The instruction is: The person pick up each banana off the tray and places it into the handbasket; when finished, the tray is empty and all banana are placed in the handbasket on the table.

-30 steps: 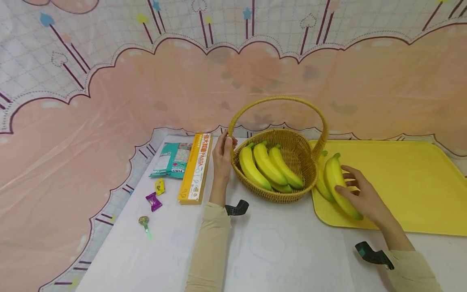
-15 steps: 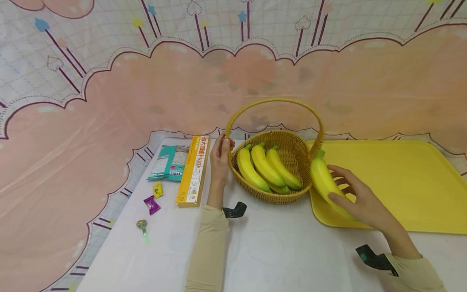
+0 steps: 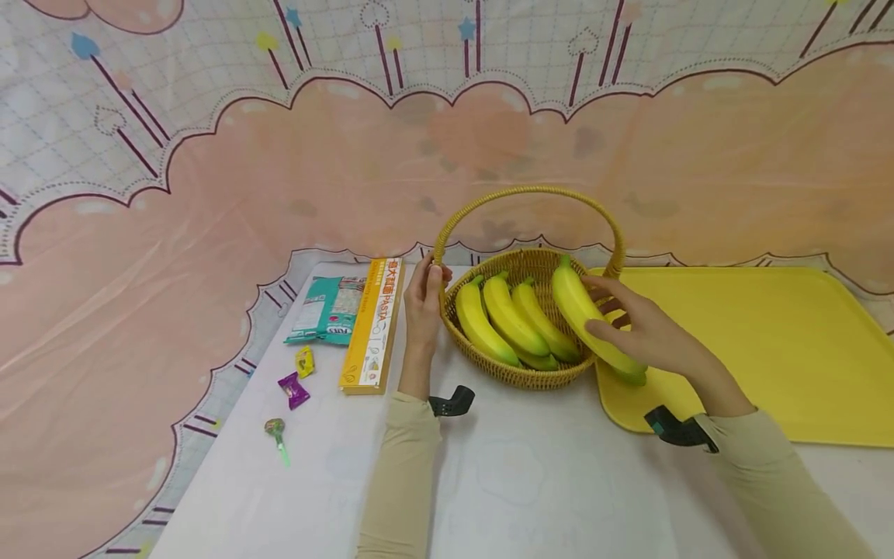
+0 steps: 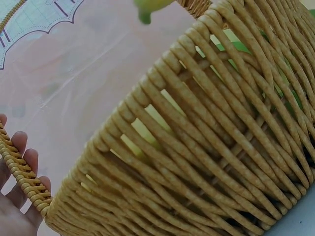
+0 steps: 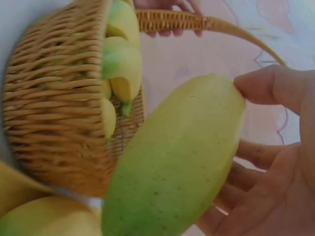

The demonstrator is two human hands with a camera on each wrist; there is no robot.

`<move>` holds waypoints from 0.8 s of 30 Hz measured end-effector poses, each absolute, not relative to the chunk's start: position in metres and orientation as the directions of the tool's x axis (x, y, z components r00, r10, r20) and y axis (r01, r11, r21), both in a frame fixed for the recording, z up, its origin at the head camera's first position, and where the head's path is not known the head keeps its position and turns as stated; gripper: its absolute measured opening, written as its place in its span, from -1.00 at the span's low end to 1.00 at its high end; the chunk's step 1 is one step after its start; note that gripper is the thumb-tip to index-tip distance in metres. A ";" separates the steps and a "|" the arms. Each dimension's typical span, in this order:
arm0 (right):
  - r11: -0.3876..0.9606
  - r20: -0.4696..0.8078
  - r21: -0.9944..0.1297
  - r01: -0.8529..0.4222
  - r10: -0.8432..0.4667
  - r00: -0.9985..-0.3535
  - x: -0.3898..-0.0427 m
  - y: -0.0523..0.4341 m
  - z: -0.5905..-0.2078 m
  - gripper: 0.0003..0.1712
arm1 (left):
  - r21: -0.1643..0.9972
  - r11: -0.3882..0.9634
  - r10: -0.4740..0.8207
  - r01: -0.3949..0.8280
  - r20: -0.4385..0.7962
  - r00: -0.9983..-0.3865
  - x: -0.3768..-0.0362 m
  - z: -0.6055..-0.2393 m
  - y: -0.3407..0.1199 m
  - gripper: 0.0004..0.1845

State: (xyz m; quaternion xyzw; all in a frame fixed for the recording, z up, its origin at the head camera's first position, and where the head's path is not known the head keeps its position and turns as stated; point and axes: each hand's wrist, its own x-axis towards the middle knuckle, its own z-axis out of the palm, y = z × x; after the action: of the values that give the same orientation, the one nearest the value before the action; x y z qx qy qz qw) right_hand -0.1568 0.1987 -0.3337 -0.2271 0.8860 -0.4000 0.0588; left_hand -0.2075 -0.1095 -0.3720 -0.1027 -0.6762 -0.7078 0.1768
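Observation:
A yellow wicker basket [image 3: 531, 379] with a tall arched handle [image 3: 534, 190] holds several bananas [image 3: 513, 310] on its left side. My left hand [image 3: 422, 307] grips the lower left end of the handle, its fingers showing behind the wicker in the left wrist view. With thumb and fingers, my right hand [image 3: 642, 326] holds another banana [image 3: 580, 303] by its side, tilted over the basket's right rim, stem end toward the inside. Close up in the right wrist view, the thumb [image 5: 266, 86] presses on one edge of this banana. One more banana [image 5: 54, 216] lies below it, beside the basket.
A yellow tray [image 3: 761, 349] lies right of the basket. To the left are a yellow-and-white pasta box [image 3: 373, 326], a teal packet [image 3: 324, 310], a yellow candy [image 3: 304, 361], a purple candy [image 3: 293, 390] and a lollipop [image 3: 276, 435]. A patterned cloth [image 3: 349, 178] hangs behind.
My right hand has lifted the banana off the tray and carried it left, up over the basket's right rim. The left hand has kept its grip on the handle.

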 end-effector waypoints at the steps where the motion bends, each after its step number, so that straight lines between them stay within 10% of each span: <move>1: 0.580 0.060 -0.738 -0.345 -0.452 -0.890 -0.162 0.195 -0.331 -0.27 | 0.921 -0.020 -0.112 0.390 0.385 -0.916 -0.208 -0.372 -0.110 -0.61; 24: 0.712 -0.142 -0.640 -0.289 -0.479 -0.866 -0.239 0.147 -0.342 -0.20 | 0.922 -0.009 -0.103 0.388 0.385 -0.917 -0.207 -0.370 -0.111 -0.61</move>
State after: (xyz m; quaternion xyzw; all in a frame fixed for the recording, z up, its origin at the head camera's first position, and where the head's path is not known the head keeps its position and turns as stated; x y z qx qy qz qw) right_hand -0.2387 0.1472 -0.3418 -0.2104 0.9128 -0.3160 0.1505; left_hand -0.2072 -0.1114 -0.3701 -0.1044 -0.6819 -0.7026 0.1746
